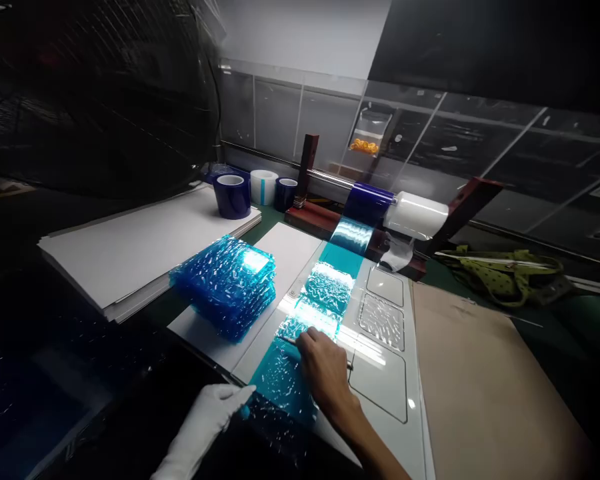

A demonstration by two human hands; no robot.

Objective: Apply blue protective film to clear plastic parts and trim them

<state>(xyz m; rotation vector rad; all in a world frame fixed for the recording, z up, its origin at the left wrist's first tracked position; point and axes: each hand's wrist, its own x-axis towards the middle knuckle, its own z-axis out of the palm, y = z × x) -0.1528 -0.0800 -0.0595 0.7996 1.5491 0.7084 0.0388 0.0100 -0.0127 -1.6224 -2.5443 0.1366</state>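
Note:
A strip of blue film (277,380) runs from a roll at the back across a flat white board (405,400) to the near edge. My left hand (213,417), in a white glove, pinches the strip's near left corner. Bare and closed, my right hand (325,363) rests over the strip, gripping a thin rod-like tool (349,365) whose ends show on both sides of the fist; its exact kind is hidden. Left of the strip lies a wrinkled pile of cut blue film sheets (225,283). Rounded rectangular outlines (380,383) mark the board's right side.
A dark red stand (307,163) holds a blue film roll (370,200) and a white roll (417,215). Tape rolls (233,200) stand back left by a stack of white sheets (130,247). Brown cardboard (485,387) lies right, a green patterned bag (505,273) behind it.

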